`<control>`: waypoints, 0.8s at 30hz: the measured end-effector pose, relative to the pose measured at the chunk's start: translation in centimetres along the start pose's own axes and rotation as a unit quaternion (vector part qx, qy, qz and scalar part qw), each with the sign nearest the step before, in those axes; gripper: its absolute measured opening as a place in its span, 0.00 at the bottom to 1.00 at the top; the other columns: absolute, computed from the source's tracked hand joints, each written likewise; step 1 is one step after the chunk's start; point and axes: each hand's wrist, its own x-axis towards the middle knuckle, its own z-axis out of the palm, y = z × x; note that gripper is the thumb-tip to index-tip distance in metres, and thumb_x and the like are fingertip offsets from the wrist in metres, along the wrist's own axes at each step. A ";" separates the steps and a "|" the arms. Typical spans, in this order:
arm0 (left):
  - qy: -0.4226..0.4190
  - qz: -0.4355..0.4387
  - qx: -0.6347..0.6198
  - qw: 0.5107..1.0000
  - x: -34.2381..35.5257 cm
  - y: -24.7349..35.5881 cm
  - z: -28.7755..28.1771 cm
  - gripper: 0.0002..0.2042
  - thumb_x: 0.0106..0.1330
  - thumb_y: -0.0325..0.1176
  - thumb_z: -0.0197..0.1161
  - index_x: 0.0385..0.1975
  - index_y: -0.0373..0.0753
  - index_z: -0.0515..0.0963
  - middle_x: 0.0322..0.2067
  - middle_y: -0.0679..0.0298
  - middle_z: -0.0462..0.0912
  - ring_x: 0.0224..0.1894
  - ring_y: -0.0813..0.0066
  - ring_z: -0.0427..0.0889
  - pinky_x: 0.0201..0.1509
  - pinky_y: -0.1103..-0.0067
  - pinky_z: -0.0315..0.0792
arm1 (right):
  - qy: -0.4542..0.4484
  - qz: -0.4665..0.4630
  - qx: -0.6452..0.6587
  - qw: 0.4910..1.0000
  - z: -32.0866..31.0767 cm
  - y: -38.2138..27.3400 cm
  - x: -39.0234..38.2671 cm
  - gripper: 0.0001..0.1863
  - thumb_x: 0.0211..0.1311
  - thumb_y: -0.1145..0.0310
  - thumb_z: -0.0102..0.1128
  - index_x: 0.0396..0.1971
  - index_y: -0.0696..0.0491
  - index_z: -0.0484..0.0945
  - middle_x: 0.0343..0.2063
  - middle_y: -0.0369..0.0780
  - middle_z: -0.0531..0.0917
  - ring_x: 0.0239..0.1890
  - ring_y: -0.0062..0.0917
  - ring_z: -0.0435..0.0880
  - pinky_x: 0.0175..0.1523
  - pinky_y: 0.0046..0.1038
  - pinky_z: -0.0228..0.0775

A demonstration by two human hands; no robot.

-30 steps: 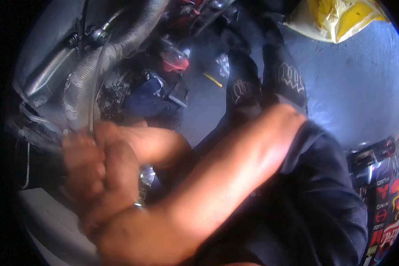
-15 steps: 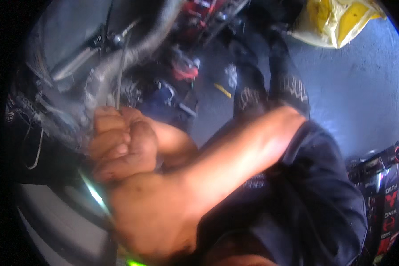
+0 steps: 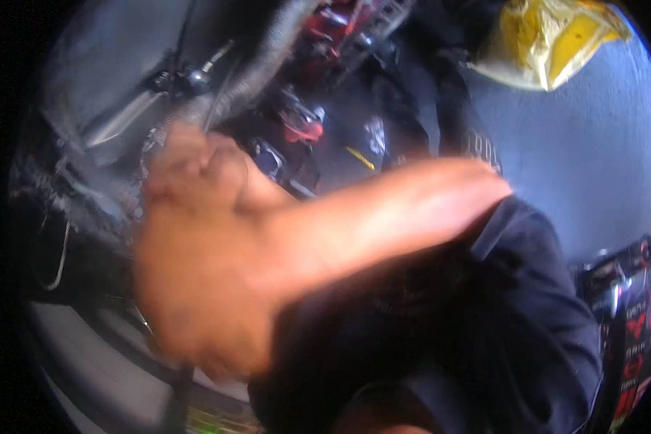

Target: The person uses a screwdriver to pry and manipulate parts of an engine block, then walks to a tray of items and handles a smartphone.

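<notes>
My two hands are close together at the left, both smeared by motion. The far one, my left hand (image 3: 213, 163), has its fingers curled closed. A thin dark rod or cable (image 3: 217, 101) runs up from behind it, and I cannot make out what lies inside the grip. Nearer and lower is my right hand (image 3: 202, 304), at the end of the bare right forearm (image 3: 390, 217) that crosses from the right. Its fingers are too blurred to read. Around the hands are a rough grey curved pipe-like part (image 3: 271, 61) and a silver bar (image 3: 126, 119).
A yellow and clear plastic bag (image 3: 550, 47) sits at upper right. Red-and-metal parts (image 3: 340, 29), a red item (image 3: 301, 124) and a yellow strip (image 3: 359, 157) lie beyond my hands. Curved grey panels (image 3: 108, 362) fill the lower left; a printed panel (image 3: 636, 325) stands right.
Both hands have shifted: the far one slightly upward, the near one to the left, with the right forearm following. The closed fingers that were clearer before are more blurred now.
</notes>
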 end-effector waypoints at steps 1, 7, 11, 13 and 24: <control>0.000 -0.006 -0.002 1.000 0.1 0.3 -0.6 0.12 0.68 0.31 0.43 0.20 0.43 0.60 0.14 0.67 0.58 0.12 0.77 0.58 0.17 0.74 0.54 | -0.006 -0.029 0.026 0.999 -0.9 1.0 -0.4 0.06 0.59 0.65 0.53 0.24 0.45 0.69 0.20 0.31 0.71 0.27 0.19 0.71 0.33 0.24 0.62; 0.002 -0.015 -0.010 1.000 0.2 -1.3 -0.6 0.11 0.66 0.30 0.46 0.19 0.42 0.61 0.15 0.67 0.59 0.13 0.76 0.59 0.18 0.73 0.56 | 0.018 -0.008 -0.064 0.998 -0.7 -0.4 0.5 0.06 0.56 0.64 0.54 0.22 0.45 0.69 0.19 0.31 0.71 0.25 0.21 0.70 0.31 0.26 0.61; -0.002 0.000 -0.011 1.000 1.0 -1.7 -0.7 0.10 0.64 0.28 0.48 0.19 0.42 0.61 0.15 0.66 0.60 0.13 0.75 0.60 0.19 0.73 0.58 | 0.003 0.055 -0.191 0.980 0.0 -1.0 1.7 0.06 0.52 0.63 0.55 0.20 0.45 0.70 0.18 0.32 0.70 0.23 0.23 0.70 0.30 0.27 0.60; -0.006 0.002 -0.023 1.000 0.8 -2.3 -0.6 0.10 0.63 0.28 0.49 0.19 0.42 0.62 0.15 0.66 0.60 0.14 0.75 0.61 0.20 0.72 0.59 | -0.048 0.082 -0.430 0.898 0.2 -1.3 2.8 0.06 0.51 0.62 0.55 0.19 0.45 0.70 0.18 0.32 0.70 0.23 0.24 0.69 0.29 0.27 0.60; 0.114 -0.004 -0.059 0.992 0.8 -0.8 0.0 0.10 0.56 0.31 0.58 0.18 0.43 0.64 0.16 0.66 0.63 0.15 0.72 0.65 0.23 0.71 0.63 | -0.307 -0.042 -0.928 0.208 1.9 1.0 2.1 0.08 0.41 0.60 0.58 0.13 0.45 0.72 0.15 0.34 0.69 0.18 0.30 0.68 0.25 0.30 0.58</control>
